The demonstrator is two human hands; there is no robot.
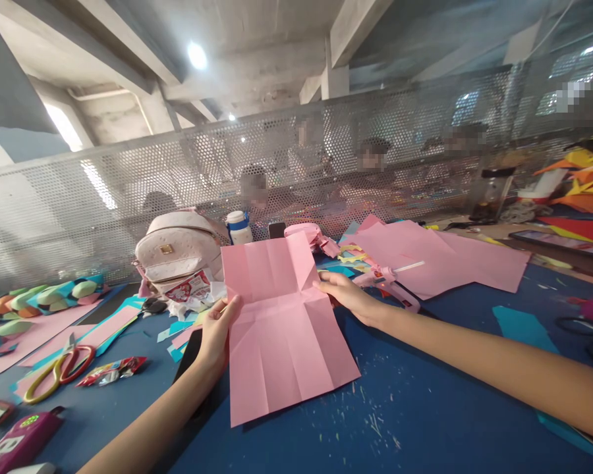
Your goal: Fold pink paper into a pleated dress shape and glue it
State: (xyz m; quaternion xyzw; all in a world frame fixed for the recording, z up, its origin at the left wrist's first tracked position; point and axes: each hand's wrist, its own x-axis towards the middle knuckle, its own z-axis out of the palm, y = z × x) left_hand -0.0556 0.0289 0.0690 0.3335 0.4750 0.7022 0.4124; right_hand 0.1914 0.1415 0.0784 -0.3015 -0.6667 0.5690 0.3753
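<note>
Currently, the left hand [216, 332] and right hand [348, 297] are pinching opposite side edges of a creased pink sheet [279, 339], nearer than the pale backpack [180, 238] and right of it. Scissors [58, 370] are lying left of the backpack; a glue gun [383, 279] is resting well right.

Head-worn camera — looks forward, down over pink sheet [279, 329], near — perforated screen [197, 178] beyond.
</note>
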